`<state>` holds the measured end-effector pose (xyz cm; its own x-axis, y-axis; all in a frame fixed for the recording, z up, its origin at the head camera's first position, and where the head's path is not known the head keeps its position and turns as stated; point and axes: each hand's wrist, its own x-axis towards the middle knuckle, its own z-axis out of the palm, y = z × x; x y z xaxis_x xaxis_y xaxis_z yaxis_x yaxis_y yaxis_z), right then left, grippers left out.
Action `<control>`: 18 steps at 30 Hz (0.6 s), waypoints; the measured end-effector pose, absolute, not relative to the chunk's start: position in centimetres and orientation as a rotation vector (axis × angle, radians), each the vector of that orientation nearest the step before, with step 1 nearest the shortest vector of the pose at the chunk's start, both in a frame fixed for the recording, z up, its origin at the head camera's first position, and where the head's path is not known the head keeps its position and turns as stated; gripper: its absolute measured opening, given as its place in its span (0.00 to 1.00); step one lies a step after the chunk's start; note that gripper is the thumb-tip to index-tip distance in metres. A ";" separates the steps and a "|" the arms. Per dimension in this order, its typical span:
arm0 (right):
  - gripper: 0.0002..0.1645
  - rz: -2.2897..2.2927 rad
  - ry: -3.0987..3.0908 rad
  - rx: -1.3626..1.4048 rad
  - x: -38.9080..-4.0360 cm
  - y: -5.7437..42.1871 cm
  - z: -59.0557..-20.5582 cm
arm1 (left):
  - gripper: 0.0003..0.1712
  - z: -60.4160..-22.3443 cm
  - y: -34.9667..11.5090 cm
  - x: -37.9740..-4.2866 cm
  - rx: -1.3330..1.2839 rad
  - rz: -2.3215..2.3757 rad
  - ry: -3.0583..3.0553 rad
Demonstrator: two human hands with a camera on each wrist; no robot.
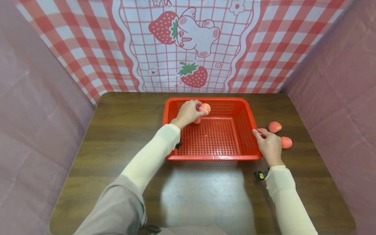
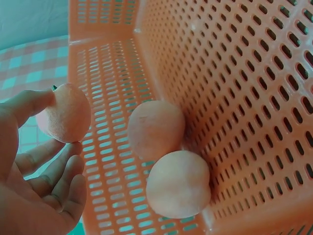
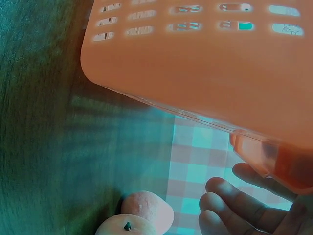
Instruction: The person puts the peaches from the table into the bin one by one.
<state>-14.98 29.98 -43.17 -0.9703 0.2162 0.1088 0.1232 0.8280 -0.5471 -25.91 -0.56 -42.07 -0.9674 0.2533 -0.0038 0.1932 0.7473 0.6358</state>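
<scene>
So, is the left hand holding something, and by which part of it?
Yes: the left hand pinches a peach by its sides, the thumb close to the stem.

High head view facing forward-down, close wrist views, basket [image 1: 211, 157] in all

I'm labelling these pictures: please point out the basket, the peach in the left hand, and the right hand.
Basket [image 1: 213, 158], head view: middle of the near rim.
Held peach [image 2: 70, 115], left wrist view: middle of its visible side.
Right hand [image 1: 270, 147], head view: back of the hand.
</scene>
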 end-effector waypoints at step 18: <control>0.28 0.809 -2.812 -0.278 -15.1 30.2 -43.4 | 0.29 -43.8 1.6 -26.5 0.613 0.732 2.874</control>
<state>-15.12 30.18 -43.43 -0.9618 0.2343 0.1414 0.1234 0.8324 -0.5402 -26.48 1.57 -43.77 -0.9118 0.4105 -0.0098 0.3558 0.8017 0.4804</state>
